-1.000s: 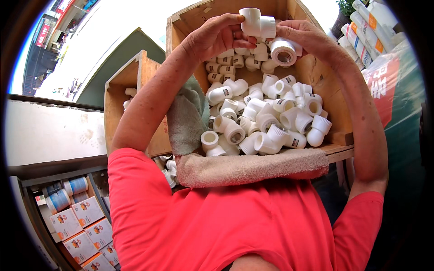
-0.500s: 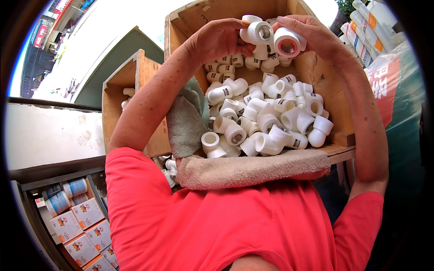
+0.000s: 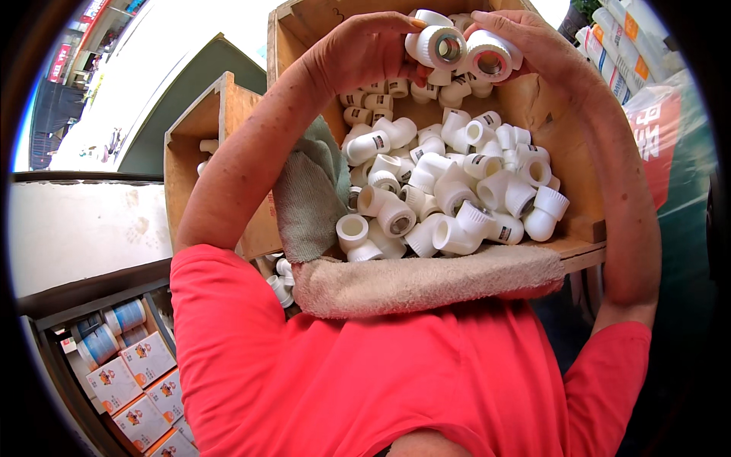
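Note:
Over the far part of a wooden box [image 3: 548,114], my two hands hold up white plastic pipe fittings side by side. My left hand [image 3: 364,52] is closed on one pipe fitting [image 3: 429,47], whose metal-lined opening faces me. Closed round a second pipe fitting [image 3: 487,59] is my right hand [image 3: 525,39]; this one shows a ribbed rim and a reddish, metal-lined mouth. The two fittings are very close together, and I cannot tell whether they touch. Below them lies a heap of white elbow fittings [image 3: 457,183], some with metal threads inside.
A beige towel [image 3: 426,283] covers the box's near edge, and a grey-green cloth [image 3: 311,202] hangs over its left side. A smaller wooden box [image 3: 240,114] stands to the left. Lower left, a drawer holds white-orange cartons [image 3: 114,383] and blue-white rolls [image 3: 97,344]. Wrapped pipes [image 3: 620,46] stand far right.
The fitting in my right hand has turned, so less of its red inside shows, and it has come closer to the left one. Both hands sit slightly higher in the picture.

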`<state>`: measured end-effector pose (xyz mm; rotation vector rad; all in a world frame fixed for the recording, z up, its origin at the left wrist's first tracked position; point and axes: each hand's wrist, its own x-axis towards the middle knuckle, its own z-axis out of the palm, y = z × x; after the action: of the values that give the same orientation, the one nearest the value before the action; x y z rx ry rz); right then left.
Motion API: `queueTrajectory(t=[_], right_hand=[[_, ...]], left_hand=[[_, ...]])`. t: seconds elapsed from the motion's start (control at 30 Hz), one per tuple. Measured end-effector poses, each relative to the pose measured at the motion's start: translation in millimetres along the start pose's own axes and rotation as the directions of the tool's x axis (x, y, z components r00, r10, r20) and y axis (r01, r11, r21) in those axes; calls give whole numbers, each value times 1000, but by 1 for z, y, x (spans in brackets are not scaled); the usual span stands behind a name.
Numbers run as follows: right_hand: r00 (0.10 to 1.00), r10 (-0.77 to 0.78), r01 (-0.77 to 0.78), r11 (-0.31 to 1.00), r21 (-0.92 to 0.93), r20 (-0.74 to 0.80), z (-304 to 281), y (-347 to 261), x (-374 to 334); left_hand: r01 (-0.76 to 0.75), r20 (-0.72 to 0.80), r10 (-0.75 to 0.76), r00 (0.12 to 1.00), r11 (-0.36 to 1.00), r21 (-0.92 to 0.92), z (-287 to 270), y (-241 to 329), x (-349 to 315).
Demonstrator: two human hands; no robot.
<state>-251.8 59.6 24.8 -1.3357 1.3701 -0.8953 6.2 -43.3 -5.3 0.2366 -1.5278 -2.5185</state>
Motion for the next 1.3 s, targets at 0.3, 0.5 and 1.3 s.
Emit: queueTrajectory(t=[0.3, 0.5, 1.3], right_hand=[[992, 61, -47, 991, 126, -113, 18, -19, -13], [999, 32, -30, 997, 67, -34, 7, -11, -10], [998, -44, 41, 998, -53, -55, 18, -21, -20]], left_hand=[[94, -22, -92, 996, 976, 198, -2, -4, -3], [158, -18, -189, 982, 767, 622, 9, -8, -11], [-28, 33, -32, 999, 150, 988, 79, -42, -62]])
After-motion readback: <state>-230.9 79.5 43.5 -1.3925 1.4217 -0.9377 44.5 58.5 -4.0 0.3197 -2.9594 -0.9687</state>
